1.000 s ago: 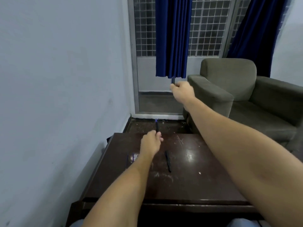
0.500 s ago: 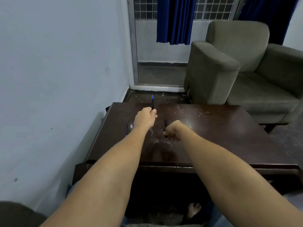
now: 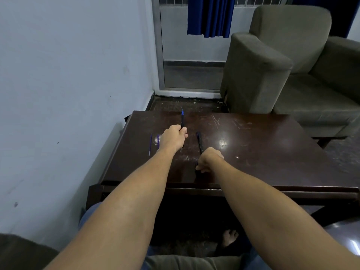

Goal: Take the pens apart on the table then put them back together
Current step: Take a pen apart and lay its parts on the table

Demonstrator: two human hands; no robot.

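My left hand (image 3: 173,138) is closed around a dark pen (image 3: 182,119) whose blue tip points away from me, above the far left part of the dark wooden table (image 3: 263,158). My right hand (image 3: 208,159) is curled into a fist at the near end of a black pen barrel (image 3: 199,142) lying on the table. A small dark pen part (image 3: 196,164) sticks out under its fingers. Two thin blue refills (image 3: 150,144) lie left of my left wrist, one partly hidden by it.
A grey wall runs close along the table's left side. A grey-green armchair (image 3: 276,61) stands beyond the table's far right corner. A blue curtain (image 3: 210,16) hangs over a door behind. A bare foot (image 3: 230,236) rests under the table.
My right hand came down from high in front of the curtain to the table beside the black barrel. The view tilted downward. My left hand kept holding the blue-tipped pen.
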